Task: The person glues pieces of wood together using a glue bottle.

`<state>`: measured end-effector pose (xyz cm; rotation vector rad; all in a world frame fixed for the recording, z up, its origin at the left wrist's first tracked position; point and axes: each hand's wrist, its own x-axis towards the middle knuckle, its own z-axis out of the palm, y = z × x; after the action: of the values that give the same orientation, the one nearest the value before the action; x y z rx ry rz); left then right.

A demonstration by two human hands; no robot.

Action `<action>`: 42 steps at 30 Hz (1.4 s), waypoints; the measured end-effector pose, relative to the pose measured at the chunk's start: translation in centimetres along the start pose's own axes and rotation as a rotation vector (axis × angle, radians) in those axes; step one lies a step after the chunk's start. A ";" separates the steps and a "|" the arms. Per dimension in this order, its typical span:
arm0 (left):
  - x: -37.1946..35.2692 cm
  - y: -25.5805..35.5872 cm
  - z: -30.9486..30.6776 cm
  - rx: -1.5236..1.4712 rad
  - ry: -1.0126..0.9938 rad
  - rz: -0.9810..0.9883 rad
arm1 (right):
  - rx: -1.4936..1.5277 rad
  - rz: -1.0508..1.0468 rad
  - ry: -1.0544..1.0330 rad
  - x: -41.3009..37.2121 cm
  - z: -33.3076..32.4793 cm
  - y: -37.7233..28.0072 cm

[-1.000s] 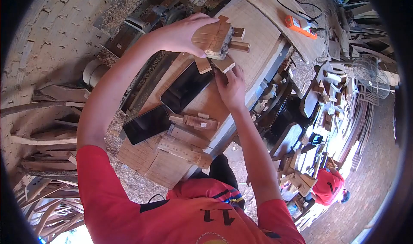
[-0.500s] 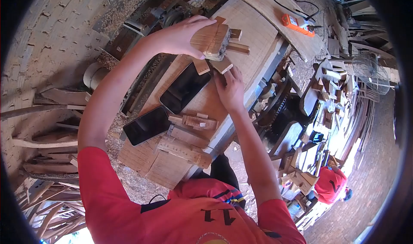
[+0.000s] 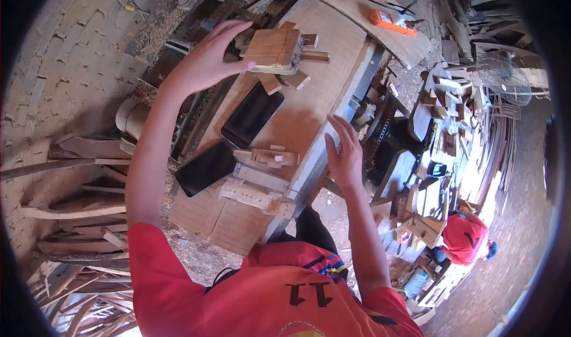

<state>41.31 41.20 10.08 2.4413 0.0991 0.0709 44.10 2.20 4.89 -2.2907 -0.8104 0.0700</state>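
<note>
The bench (image 3: 336,69) is the biggest thing in front of me, a long wooden top that runs from my body away to the upper part of the view. Sawdust lies on the ground at its left side. On the far end of the bench stands the block (image 3: 272,49), made from several wood pieces joined together. Short pegs stick out at its right side and small pieces stick out under it.

Nearer to me a dark phone (image 3: 252,115) lies flat on the bench, just below the block. A second phone (image 3: 204,168) lies lower and to the left, at the bench edge. Beside it are some wood strips (image 3: 254,191), one with a row of notches, and a smaller joined piece (image 3: 275,156) above them.

A fan (image 3: 502,81) stands far at the right. A person (image 3: 466,239) in a red shirt is at the lower right, well apart from me. An orange box (image 3: 392,22) with a black cable lies on a curved board behind the bench.

My left hand (image 3: 205,60) is open with the fingers spread. The thumb reaches the left edge of the block and seems to touch it, but nothing is gripped. My right hand (image 3: 345,153) is also open and empty, held over the right edge of the bench, well apart from the block.
</note>
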 end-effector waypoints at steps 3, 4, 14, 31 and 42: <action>-4.7 2.1 -0.5 -0.145 0.066 -0.039 | 0.030 0.037 -0.046 -3.7 -2.3 -0.7; -6.3 2.5 -0.5 -0.216 0.090 -0.030 | 0.024 0.076 -0.070 -5.0 -2.9 -1.2; -20.5 11.5 -0.1 -0.425 0.343 -0.038 | 0.005 0.010 -0.194 -12.7 -7.6 -5.4; -35.9 43.2 29.2 -1.125 0.386 -0.260 | 0.248 -0.154 -0.182 -38.1 -23.8 0.0; -41.4 56.8 46.4 -2.341 -0.472 -0.392 | 0.174 -0.141 0.050 -54.5 -29.9 6.3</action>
<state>6.70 -35.55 10.08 0.0427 0.1378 -0.3604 11.65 -50.36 14.28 -2.0592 -0.9018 0.0190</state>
